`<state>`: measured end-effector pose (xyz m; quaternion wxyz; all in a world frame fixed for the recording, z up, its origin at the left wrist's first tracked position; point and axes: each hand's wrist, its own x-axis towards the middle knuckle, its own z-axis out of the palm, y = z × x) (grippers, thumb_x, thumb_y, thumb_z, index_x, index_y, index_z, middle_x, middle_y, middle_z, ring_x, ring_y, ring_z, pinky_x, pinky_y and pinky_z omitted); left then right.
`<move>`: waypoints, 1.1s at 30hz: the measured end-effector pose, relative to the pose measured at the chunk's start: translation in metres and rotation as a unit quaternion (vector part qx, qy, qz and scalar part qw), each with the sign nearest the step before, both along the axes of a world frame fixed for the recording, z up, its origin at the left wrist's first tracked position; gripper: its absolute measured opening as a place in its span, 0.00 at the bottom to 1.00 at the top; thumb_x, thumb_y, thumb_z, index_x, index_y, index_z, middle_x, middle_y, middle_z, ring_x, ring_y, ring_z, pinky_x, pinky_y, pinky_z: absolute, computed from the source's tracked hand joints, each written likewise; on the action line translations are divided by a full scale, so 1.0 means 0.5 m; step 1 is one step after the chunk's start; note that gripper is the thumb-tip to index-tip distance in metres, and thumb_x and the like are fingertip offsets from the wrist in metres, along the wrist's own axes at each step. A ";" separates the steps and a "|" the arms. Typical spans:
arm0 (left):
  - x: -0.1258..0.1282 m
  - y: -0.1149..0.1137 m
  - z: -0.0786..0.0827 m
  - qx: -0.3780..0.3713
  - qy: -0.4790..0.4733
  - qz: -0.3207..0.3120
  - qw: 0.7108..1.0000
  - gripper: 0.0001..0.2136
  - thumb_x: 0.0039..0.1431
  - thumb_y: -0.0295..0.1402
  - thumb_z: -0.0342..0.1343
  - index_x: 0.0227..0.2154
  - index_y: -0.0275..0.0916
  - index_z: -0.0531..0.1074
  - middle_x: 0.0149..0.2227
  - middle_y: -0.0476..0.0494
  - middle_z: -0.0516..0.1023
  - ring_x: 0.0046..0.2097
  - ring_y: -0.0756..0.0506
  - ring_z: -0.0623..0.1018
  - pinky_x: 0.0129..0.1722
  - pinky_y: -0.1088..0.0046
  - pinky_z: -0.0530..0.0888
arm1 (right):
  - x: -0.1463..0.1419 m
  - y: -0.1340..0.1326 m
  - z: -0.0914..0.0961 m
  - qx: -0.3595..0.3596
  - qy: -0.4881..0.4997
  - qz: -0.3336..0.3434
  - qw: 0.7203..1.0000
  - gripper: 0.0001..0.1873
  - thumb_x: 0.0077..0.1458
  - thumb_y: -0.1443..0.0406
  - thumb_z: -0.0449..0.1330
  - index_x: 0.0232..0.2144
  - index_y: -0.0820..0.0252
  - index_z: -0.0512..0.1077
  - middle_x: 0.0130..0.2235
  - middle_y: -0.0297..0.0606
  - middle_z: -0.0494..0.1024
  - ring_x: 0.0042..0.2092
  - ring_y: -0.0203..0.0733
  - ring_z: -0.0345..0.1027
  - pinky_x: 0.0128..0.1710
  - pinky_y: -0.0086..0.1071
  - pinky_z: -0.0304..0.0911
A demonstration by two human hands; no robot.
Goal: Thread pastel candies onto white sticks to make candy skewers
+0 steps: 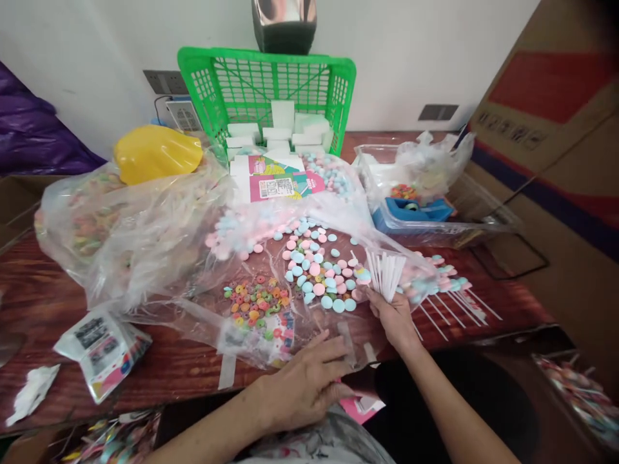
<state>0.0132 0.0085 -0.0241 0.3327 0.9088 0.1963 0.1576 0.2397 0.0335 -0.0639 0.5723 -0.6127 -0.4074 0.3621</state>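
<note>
My right hand [395, 320] is closed around a bunch of white paper sticks [385, 274] that fan out above the fingers. Beside it lie loose pink and blue round candies [326, 277], spread on clear plastic. My left hand [307, 386] rests near the table's front edge with its fingers stretched out and nothing visible in it. Ring-shaped candies [256, 299] in orange, green and yellow sit beyond that hand. To the right of my right hand, several lollipops [449, 281] lie with their white sticks pointing toward me.
A green basket [265, 59] with white boxes stands at the back. Large candy bags [140, 225] and a yellow scoop-like piece [157, 154] fill the left. Silver pouches [104, 351] lie front left. At right are a blue tape dispenser [416, 209] and a big carton [556, 161].
</note>
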 end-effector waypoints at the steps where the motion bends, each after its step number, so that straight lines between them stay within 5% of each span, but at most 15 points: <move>1: -0.005 0.000 0.001 -0.016 -0.031 0.022 0.999 0.14 0.65 0.37 0.47 0.49 0.41 0.72 0.52 0.40 0.74 0.56 0.44 0.72 0.61 0.63 0.63 | -0.006 -0.008 0.000 0.010 0.011 0.000 1.000 0.18 0.50 0.52 0.63 0.30 0.63 0.79 0.21 0.32 0.70 0.22 0.33 0.57 0.21 0.28 0.54; 8: -0.040 0.010 -0.007 -0.065 -0.160 0.140 0.975 0.12 0.64 0.34 0.48 0.35 0.37 0.76 0.35 0.40 0.78 0.38 0.46 0.77 0.40 0.71 0.72 | -0.063 -0.058 -0.017 0.061 0.048 -0.007 0.997 0.19 0.52 0.51 0.62 0.24 0.62 0.71 0.18 0.27 0.62 0.20 0.29 0.49 0.20 0.26 0.47; 14: -0.071 -0.020 -0.022 -0.043 -0.193 0.143 0.970 0.12 0.63 0.33 0.49 0.31 0.36 0.77 0.28 0.42 0.78 0.31 0.47 0.75 0.33 0.73 0.70 | -0.078 -0.056 -0.017 0.084 0.057 -0.017 0.995 0.22 0.49 0.50 0.64 0.20 0.60 0.63 0.19 0.27 0.61 0.20 0.27 0.44 0.17 0.25 0.40; 18: -0.072 0.003 -0.016 -0.034 -0.181 0.192 0.964 0.12 0.62 0.33 0.50 0.30 0.37 0.77 0.29 0.43 0.79 0.32 0.47 0.76 0.34 0.72 0.69 | -0.081 -0.061 -0.019 0.078 0.043 -0.004 0.996 0.24 0.48 0.50 0.65 0.17 0.61 0.62 0.18 0.27 0.59 0.20 0.27 0.45 0.17 0.26 0.42; 21: -0.043 0.053 0.006 0.021 -0.106 0.246 0.963 0.11 0.61 0.30 0.50 0.30 0.37 0.77 0.29 0.43 0.78 0.32 0.47 0.75 0.35 0.71 0.69 | -0.080 -0.063 -0.022 0.072 0.048 -0.004 0.996 0.24 0.48 0.51 0.65 0.16 0.61 0.63 0.18 0.27 0.60 0.20 0.28 0.45 0.18 0.26 0.42; 25: 0.033 0.109 0.021 0.096 0.015 0.222 0.970 0.09 0.60 0.30 0.50 0.32 0.37 0.77 0.32 0.42 0.77 0.37 0.44 0.75 0.41 0.68 0.70 | -0.076 -0.062 -0.028 0.075 0.085 -0.026 0.993 0.23 0.48 0.51 0.65 0.18 0.61 0.64 0.19 0.27 0.61 0.20 0.28 0.46 0.17 0.26 0.42; 29: 0.093 0.110 -0.001 0.142 0.093 0.170 0.971 0.10 0.58 0.28 0.51 0.40 0.36 0.74 0.43 0.38 0.75 0.45 0.40 0.73 0.46 0.64 0.71 | -0.074 -0.061 -0.031 0.078 0.131 -0.045 0.987 0.22 0.48 0.51 0.64 0.19 0.60 0.64 0.19 0.27 0.62 0.21 0.29 0.48 0.18 0.25 0.45; 33: 0.105 0.105 -0.015 0.152 0.111 0.143 0.972 0.12 0.54 0.21 0.50 0.38 0.34 0.75 0.46 0.36 0.74 0.47 0.39 0.72 0.45 0.62 0.71 | -0.071 -0.057 -0.025 0.070 0.162 -0.052 0.983 0.22 0.48 0.50 0.64 0.20 0.60 0.64 0.20 0.29 0.63 0.21 0.29 0.49 0.18 0.25 0.44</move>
